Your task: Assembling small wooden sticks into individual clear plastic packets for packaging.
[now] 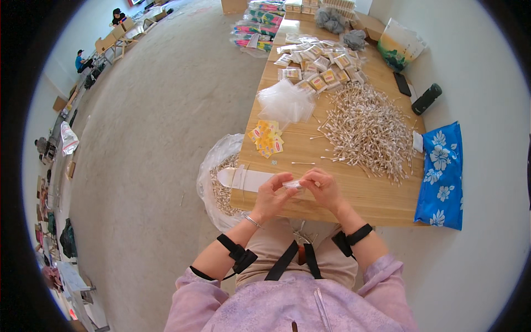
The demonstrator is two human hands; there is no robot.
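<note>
Near the front edge of the table, my left hand (270,198) and my right hand (325,191) pinch a small clear plastic packet (292,184) between them. Its contents look whitish, but they are too small to make out. Just beyond lies a single cotton swab (303,163). A large heap of loose cotton swabs (371,130) spreads to the right. Yellow cards (267,138) lie ahead on the left, with a stack of flat clear bags (285,101) behind them. Under my left wrist side, a white strip (255,181) with a band round it sticks over the table edge.
Filled packets (321,66) are piled farther back on the wooden table (343,207). A blue flowered pouch (441,177), a black bottle (426,99) and a phone (402,84) line the right side by the wall. A swab-filled plastic sack (207,185) stands left of the table.
</note>
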